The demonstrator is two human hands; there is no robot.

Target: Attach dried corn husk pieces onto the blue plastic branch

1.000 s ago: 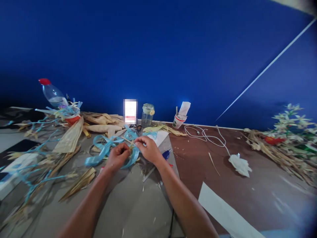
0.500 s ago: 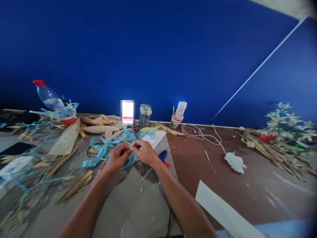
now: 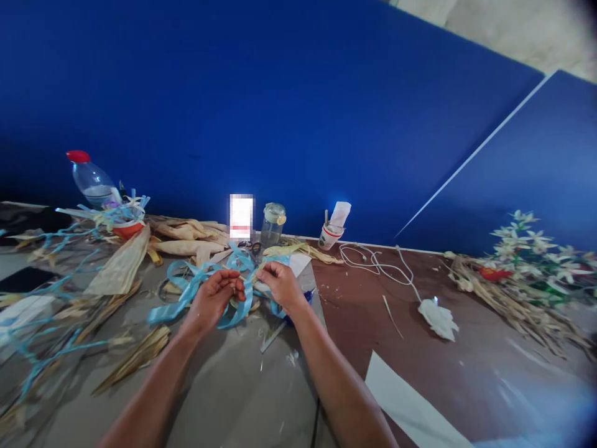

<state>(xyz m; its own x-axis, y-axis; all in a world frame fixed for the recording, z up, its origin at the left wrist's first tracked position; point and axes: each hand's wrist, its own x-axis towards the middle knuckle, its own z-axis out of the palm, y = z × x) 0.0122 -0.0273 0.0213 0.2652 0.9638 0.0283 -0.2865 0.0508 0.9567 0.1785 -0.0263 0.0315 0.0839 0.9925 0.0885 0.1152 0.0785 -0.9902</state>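
My left hand (image 3: 215, 298) is turned partly palm up, with its fingers curled in toward the thumb. Whatever may be between those fingertips is too small to make out. Just to its right, my right hand (image 3: 282, 287) pinches with thumb and forefinger near a pale, thin strip; what it holds is unclear. A small gap separates the two hands. Loops of light blue ribbon (image 3: 183, 292) lie behind and around them. Dried corn husks (image 3: 191, 247) are heaped beyond the left hand. A blue object (image 3: 308, 297) is mostly hidden behind my right wrist.
At the back stand a clear lidded bottle (image 3: 273, 227) and a white cup (image 3: 331, 236) holding paper. A white cable (image 3: 373, 261) and crumpled tissue (image 3: 438, 318) lie right. White flowers (image 3: 527, 249) are farther right; a red-capped bottle (image 3: 93, 183) leans at left.
My hands, touching at the fingertips before, have moved slightly apart. My left hand has rolled more palm up. The view has tilted slightly.
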